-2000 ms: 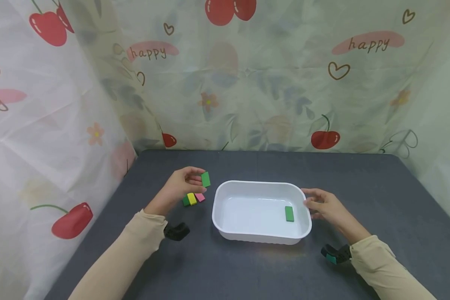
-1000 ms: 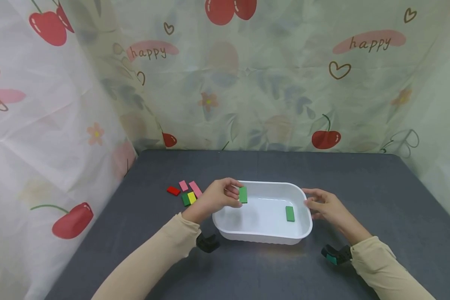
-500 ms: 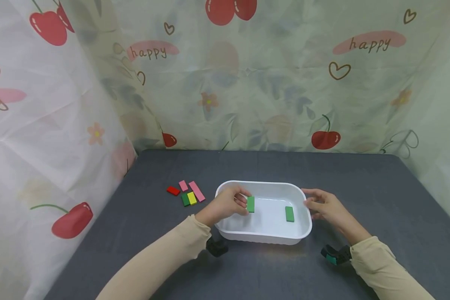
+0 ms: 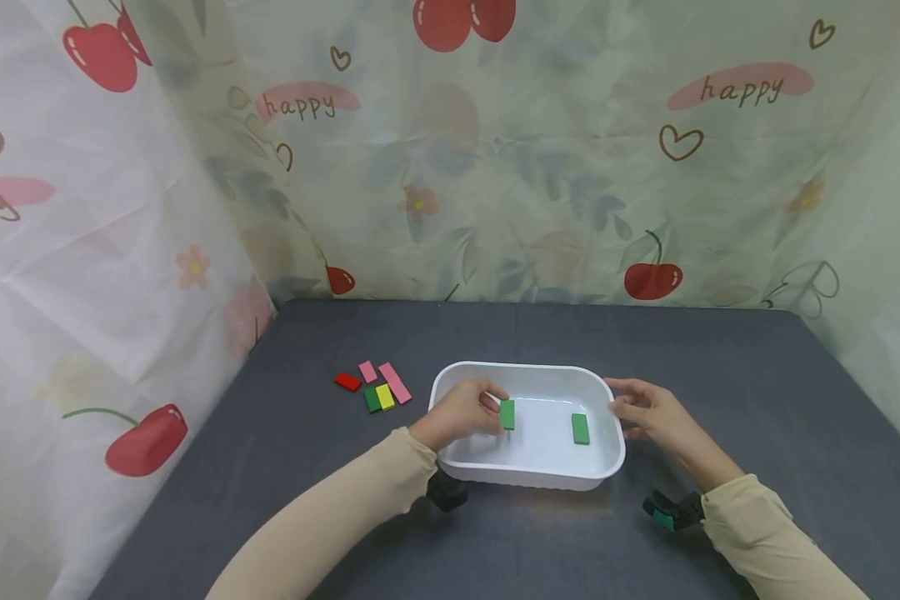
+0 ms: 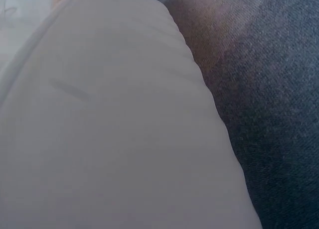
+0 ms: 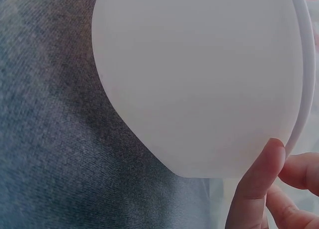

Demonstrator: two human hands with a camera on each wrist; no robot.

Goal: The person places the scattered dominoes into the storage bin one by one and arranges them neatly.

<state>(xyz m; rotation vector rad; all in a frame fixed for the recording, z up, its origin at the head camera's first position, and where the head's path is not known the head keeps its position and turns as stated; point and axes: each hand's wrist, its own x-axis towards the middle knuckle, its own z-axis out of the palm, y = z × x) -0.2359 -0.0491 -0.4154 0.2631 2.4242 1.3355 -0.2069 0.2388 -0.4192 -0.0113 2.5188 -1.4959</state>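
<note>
My left hand (image 4: 465, 410) reaches over the left part of a white plastic tub (image 4: 525, 482) and pinches a small flat green block (image 4: 507, 415) upright between fingers and thumb. A second green block (image 4: 581, 429) lies on the tub floor toward the right. At the tub's right end, my right hand (image 4: 654, 415) holds the rim. The right wrist view shows its thumb (image 6: 264, 164) against the outer wall (image 6: 199, 84), fingers beside the rim. In the left wrist view the tub's outer wall (image 5: 124, 119) hides nearly all of the left hand.
Left of the tub lie a red block (image 4: 347, 382), a short pink block (image 4: 367, 372), a long pink block (image 4: 395, 383), a dark green block (image 4: 372, 400) and a yellow block (image 4: 385, 397) on the dark table (image 4: 540, 550). Patterned curtain (image 4: 450, 167) stands behind and at both sides.
My left hand has carried the green block rightward from beside the loose blocks, over the rim and lower into the tub. The right hand has stayed at the tub's right end.
</note>
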